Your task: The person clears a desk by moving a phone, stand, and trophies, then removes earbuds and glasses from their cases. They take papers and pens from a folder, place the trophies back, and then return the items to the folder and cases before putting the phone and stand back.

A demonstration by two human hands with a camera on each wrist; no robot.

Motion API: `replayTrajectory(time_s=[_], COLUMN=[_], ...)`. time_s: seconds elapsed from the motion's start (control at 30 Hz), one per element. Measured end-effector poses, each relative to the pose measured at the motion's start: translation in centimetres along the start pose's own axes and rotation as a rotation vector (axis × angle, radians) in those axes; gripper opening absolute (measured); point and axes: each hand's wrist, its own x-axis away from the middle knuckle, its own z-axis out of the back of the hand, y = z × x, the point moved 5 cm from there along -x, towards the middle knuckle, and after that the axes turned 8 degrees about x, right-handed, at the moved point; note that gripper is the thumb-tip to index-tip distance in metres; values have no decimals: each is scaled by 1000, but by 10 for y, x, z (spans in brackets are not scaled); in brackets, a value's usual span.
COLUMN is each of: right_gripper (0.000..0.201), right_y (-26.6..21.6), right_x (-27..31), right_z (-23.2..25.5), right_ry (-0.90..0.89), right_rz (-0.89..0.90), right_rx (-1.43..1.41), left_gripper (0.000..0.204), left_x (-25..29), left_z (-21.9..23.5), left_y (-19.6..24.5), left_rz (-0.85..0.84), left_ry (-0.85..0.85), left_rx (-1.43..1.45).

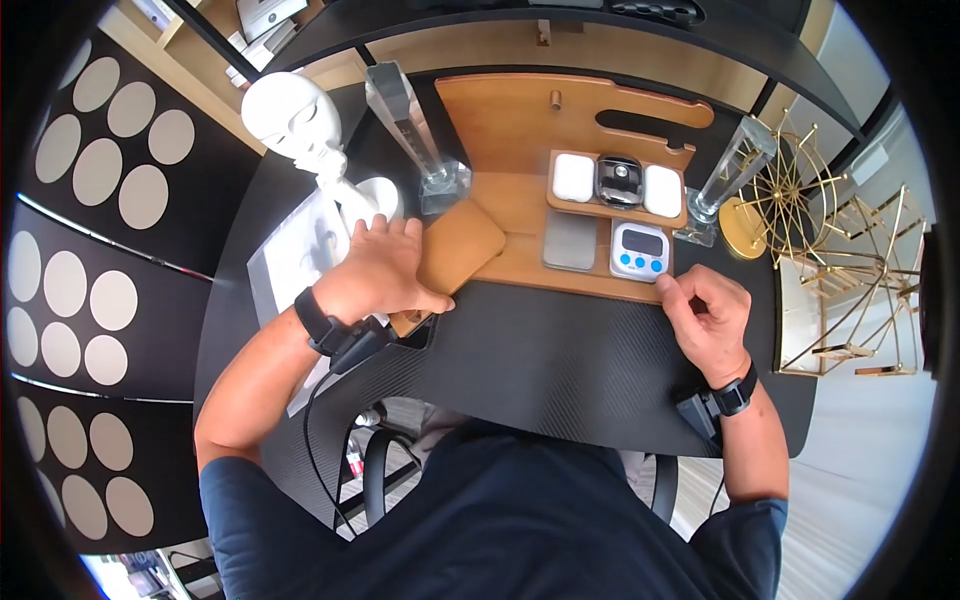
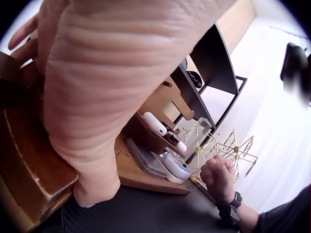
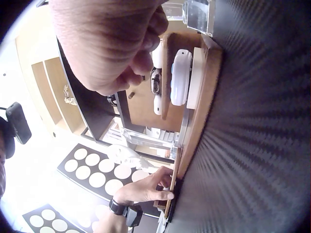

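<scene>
My left hand grips a tilted brown wooden piece, thumb at its near edge and fingers over its far side. Its thick edge shows close up in the left wrist view; part is hidden by the hand. My right hand is loosely curled, empty, beside a white timer with blue buttons. This timer stands at the right end of a wooden desk organizer. Left of it is a flat silver case. Two white earbud cases flank a black watch on the organizer's shelf.
A white head figure and a crystal trophy stand behind my left hand, papers beneath the figure. Another crystal trophy and gold wire wheels stand at the right. The black desk has a curved front edge.
</scene>
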Motion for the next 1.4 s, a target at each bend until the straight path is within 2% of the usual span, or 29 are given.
replayTrajectory(time_s=[0.17,0.27,0.3,0.43,0.7,0.8,1.0,1.4], right_gripper=[32,32,32,32,31,30,29,30], right_y=[1,1,1,2,0,-1,2,3], right_x=[0,-1,0,1,0,0,0,1], right_z=[-1,-1,-1,-2,-1,-1,-3,-4], right_ry=[-11,-7,-9,-21,-30,-41,-52,-69], right_rz=[1,16,18,7,11,-12,-27,-53], right_rx=[-3,-9,-11,-8,-24,-39,-46,-45], left_gripper=[99,98,92,85,90,91,95,93], left_x=[3,13,17,16,-17,-24,-34,-42], left_z=[-1,9,14,37,37,36,21,19], left_y=[3,11,15,33,50,57,74,78], left_rz=[45,46,14,-28,28,89,174,243], left_ry=[42,149,234,285,668,717,939,1027], left_rx=[46,83,146,303,400,487,426,354])
